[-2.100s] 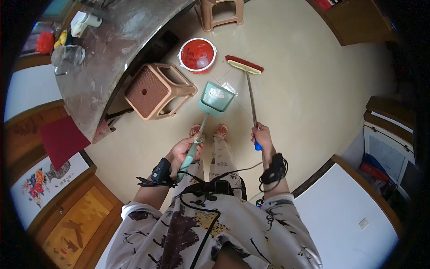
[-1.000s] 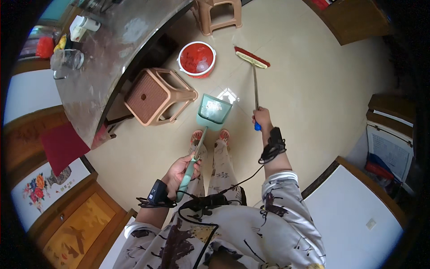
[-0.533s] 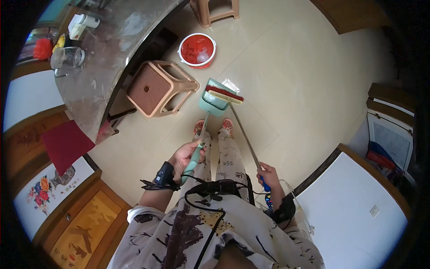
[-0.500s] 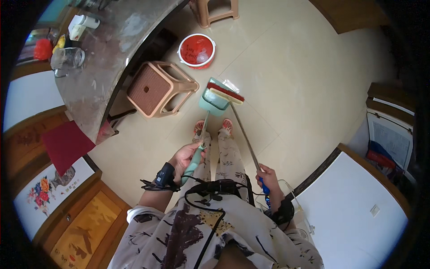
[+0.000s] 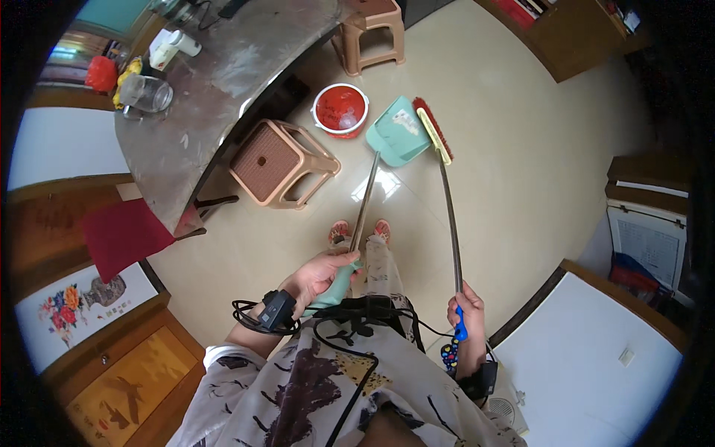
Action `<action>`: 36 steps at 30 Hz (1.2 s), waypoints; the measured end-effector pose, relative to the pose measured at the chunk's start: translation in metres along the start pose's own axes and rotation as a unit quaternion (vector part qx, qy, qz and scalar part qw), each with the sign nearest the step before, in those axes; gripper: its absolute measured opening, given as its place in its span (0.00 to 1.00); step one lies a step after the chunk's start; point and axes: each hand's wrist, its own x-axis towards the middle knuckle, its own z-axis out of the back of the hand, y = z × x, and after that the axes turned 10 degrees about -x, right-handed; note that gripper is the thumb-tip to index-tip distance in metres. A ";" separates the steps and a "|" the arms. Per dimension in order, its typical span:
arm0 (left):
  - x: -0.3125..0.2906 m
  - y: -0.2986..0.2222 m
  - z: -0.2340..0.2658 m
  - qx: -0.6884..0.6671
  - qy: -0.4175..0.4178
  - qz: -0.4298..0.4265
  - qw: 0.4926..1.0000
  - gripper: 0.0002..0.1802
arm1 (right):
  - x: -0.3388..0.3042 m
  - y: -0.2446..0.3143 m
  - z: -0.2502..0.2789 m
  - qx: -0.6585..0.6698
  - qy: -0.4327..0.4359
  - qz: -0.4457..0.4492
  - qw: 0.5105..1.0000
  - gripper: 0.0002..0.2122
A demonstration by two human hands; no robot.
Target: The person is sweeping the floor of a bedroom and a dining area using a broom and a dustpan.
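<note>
My left hand (image 5: 325, 276) is wrapped round the green grip of a long-handled dustpan (image 5: 395, 145). Its pale green pan is out in front of my feet, with a whitish patch showing inside. In my right hand (image 5: 467, 309) is the blue grip of a broom (image 5: 436, 134), whose metal stick runs forward to a cream head with red bristles. The broom head stands at the right side of the pan, close against it; whether they touch I cannot tell. Left of the pan is a red bucket (image 5: 340, 106) with a white rim and something pale inside.
A brown plastic stool (image 5: 269, 160) stands left of the bucket, beside a long dark-edged table (image 5: 212, 82) holding a glass jar (image 5: 147, 94). Another stool (image 5: 370, 41) is farther ahead. A white-topped cabinet (image 5: 588, 350) stands at the right, and dark red cloth (image 5: 126, 235) hangs at the left.
The dustpan and broom have moved forward and to the right, away from my feet. The broom head has shifted from over the pan to its right side and turned more upright in view.
</note>
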 end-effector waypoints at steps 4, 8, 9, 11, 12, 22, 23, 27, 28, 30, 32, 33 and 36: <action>-0.033 0.002 -0.019 0.130 -0.002 -0.070 0.989 0.13 | -0.011 0.002 -0.013 -0.007 0.010 0.024 1.000 0.18; -0.045 0.008 -0.004 0.153 0.019 -0.108 0.982 0.12 | -0.017 0.015 -0.031 -0.043 0.049 0.034 0.997 0.21; -0.050 0.007 -0.004 0.164 0.000 -0.134 0.977 0.12 | -0.014 0.016 -0.034 -0.041 0.046 0.034 0.997 0.21; -0.053 0.008 0.001 0.178 -0.017 -0.157 0.971 0.12 | -0.008 0.016 -0.039 -0.069 0.052 0.040 0.995 0.21; -0.049 0.008 0.008 0.204 -0.034 -0.198 0.958 0.13 | -0.005 0.022 -0.045 -0.093 0.060 0.031 0.993 0.22; -0.006 -0.008 0.059 0.557 -0.345 -0.163 0.738 0.24 | 0.022 -0.003 -0.051 -0.197 0.073 -0.010 0.978 0.24; 0.001 -0.007 0.070 0.555 -0.348 -0.163 0.738 0.24 | 0.023 -0.003 -0.052 -0.208 0.070 -0.018 0.975 0.25; 0.019 -0.005 0.094 0.630 -0.408 -0.144 0.645 0.25 | 0.028 -0.007 -0.047 -0.248 0.066 -0.030 0.966 0.27; 0.021 -0.005 0.093 0.625 -0.417 -0.137 0.645 0.25 | 0.029 -0.007 -0.046 -0.250 0.065 -0.034 0.965 0.27; 0.015 -0.005 0.086 0.590 -0.403 -0.121 0.689 0.25 | 0.030 -0.007 -0.043 -0.251 0.063 -0.039 0.965 0.26; 0.017 -0.003 0.091 0.552 -0.390 -0.106 0.730 0.24 | 0.031 -0.007 -0.041 -0.265 0.071 -0.036 0.961 0.26; 0.019 -0.001 0.098 0.588 -0.420 -0.127 0.679 0.23 | 0.031 -0.006 -0.042 -0.265 0.072 -0.037 0.961 0.26; 0.016 0.006 0.099 0.594 -0.435 -0.142 0.662 0.22 | 0.033 0.000 -0.047 -0.240 0.059 -0.021 0.969 0.25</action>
